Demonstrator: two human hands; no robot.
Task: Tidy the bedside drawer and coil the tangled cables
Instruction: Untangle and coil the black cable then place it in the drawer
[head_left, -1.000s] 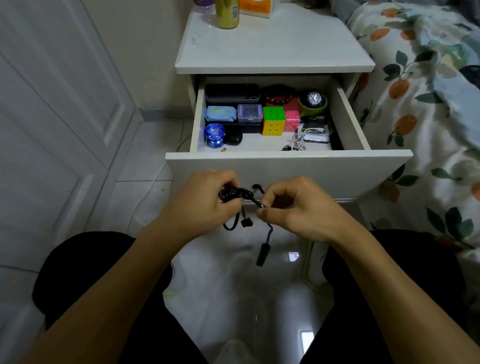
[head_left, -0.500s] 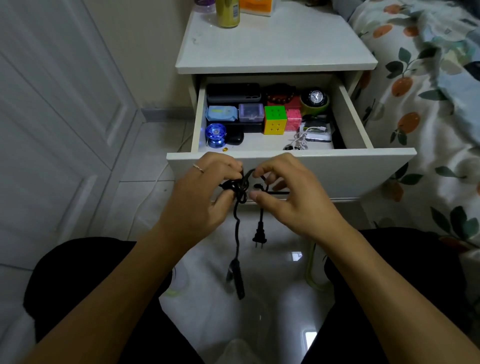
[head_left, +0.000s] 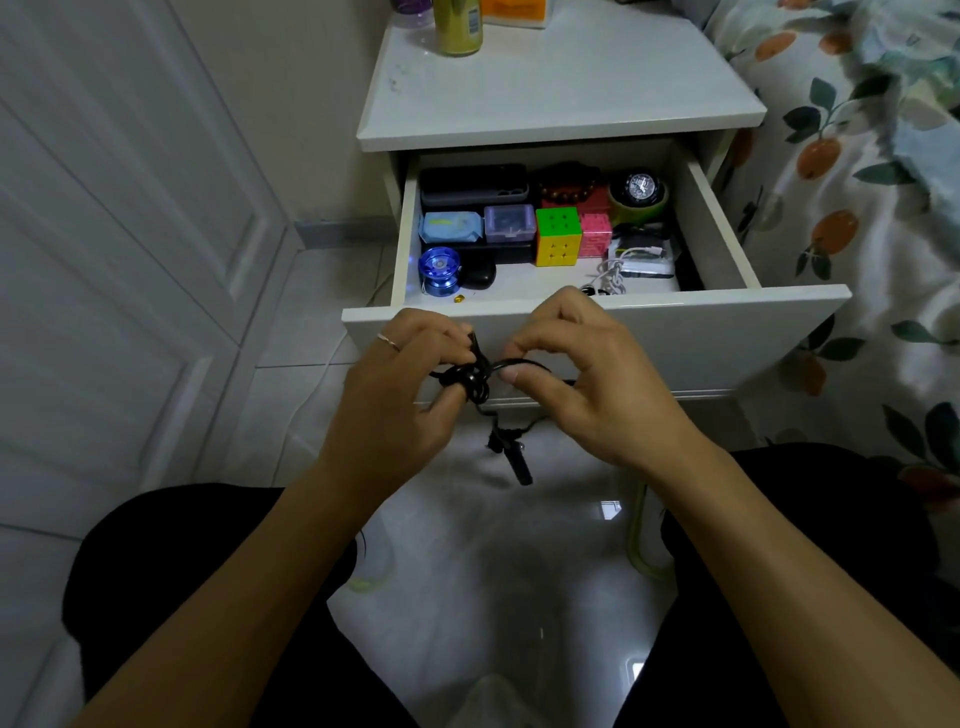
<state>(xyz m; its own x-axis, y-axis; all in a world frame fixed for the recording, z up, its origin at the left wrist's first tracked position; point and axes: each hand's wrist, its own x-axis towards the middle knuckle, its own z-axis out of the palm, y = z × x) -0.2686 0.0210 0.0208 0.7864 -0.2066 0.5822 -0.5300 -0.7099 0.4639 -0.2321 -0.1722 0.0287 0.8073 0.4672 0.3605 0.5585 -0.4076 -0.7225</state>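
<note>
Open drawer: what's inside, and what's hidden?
In the drawer: black case, bead bracelet, watch, wipes pack, purple box, puzzle cube, blue yo-yo, white cable. The front strip is hidden behind the drawer front and right hand.

No readable text

We see print on the can (head_left: 458, 26) at the nightstand's (head_left: 561, 88) back edge, too blurred to read.

Both forearms reach forward from the lap, wrists close together. The left hand (head_left: 400, 395) has its fingers curled around a black cable (head_left: 470, 382), a ring on one finger. The right hand (head_left: 587, 384) pinches the same cable between thumb and fingertips.
</note>
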